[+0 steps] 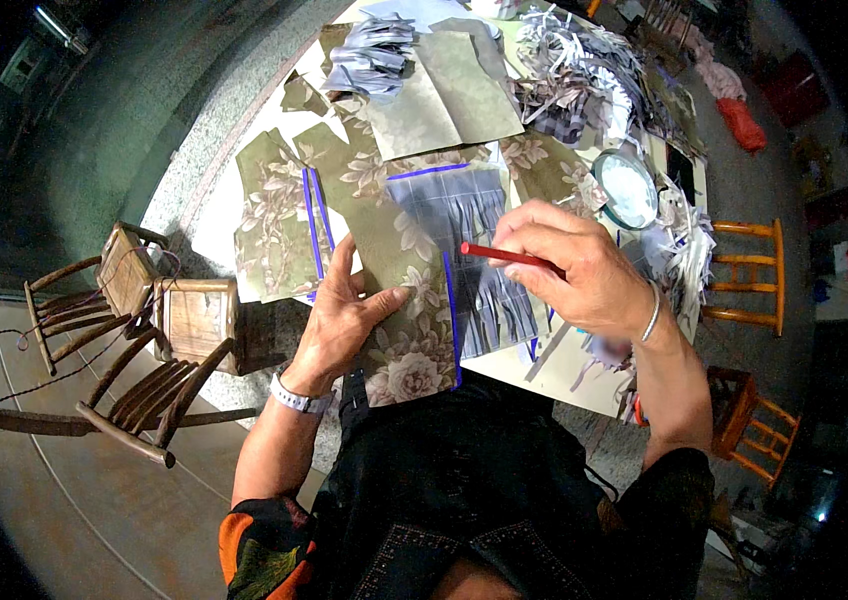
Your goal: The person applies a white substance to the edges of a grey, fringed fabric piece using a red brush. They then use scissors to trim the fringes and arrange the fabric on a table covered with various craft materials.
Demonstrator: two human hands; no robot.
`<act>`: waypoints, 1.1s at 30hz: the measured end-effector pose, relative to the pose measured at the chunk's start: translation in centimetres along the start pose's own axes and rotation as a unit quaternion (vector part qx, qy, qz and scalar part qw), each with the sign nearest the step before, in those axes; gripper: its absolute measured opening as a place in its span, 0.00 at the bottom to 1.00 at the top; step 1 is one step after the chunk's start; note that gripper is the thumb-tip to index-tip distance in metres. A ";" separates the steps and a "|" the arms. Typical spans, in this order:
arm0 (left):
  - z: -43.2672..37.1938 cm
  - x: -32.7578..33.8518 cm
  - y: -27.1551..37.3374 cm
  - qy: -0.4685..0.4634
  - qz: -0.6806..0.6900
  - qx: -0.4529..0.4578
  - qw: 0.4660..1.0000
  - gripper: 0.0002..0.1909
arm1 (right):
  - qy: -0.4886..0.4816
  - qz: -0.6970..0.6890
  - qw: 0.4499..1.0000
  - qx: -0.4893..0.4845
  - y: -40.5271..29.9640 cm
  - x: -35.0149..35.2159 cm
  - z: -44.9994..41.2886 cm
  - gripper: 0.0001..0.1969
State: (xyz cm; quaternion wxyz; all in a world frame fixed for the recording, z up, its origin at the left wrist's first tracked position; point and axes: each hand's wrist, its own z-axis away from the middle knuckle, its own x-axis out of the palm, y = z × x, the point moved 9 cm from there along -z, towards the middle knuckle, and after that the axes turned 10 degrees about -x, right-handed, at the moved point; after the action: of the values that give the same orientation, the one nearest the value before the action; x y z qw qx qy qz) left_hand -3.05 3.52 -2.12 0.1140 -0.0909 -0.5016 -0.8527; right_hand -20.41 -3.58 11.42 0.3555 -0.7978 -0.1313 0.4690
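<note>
My left hand (345,315) holds the left side of a green-brown floral sheet (409,330), its thumb lying across the top face. The sheet's lower end reaches the front of my black clothing, and a blue strip runs down its right edge. Between the fingers and thumb of my right hand (581,262) is a slim red pencil-like stick (506,255), its flat end pointing left. Under that hand lies a blue-grey checked piece (476,277) slit into long strips, with another blue strip (427,172) along its top.
More floral sheets (274,217) and a folded plain sheet (446,90) cover the table. Fringed grey strips (371,56) lie at the back, and a heap of shreds (581,67) at the back right. A round glass-like dish (625,189) sits right. Wooden chairs (195,322) stand left.
</note>
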 end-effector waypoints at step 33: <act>-0.1 -0.5 2.3 0.144 -0.245 0.094 0.954 0.37 | 0.014 -0.020 0.997 0.074 1.6 -1.2 4.3 0.05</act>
State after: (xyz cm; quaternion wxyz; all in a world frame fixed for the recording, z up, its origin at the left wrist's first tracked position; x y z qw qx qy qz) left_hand -1.89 2.39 -0.36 -0.0198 0.1699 -0.5643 -0.8076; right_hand -24.86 -3.48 9.82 0.4244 -0.7729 -0.1075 0.4593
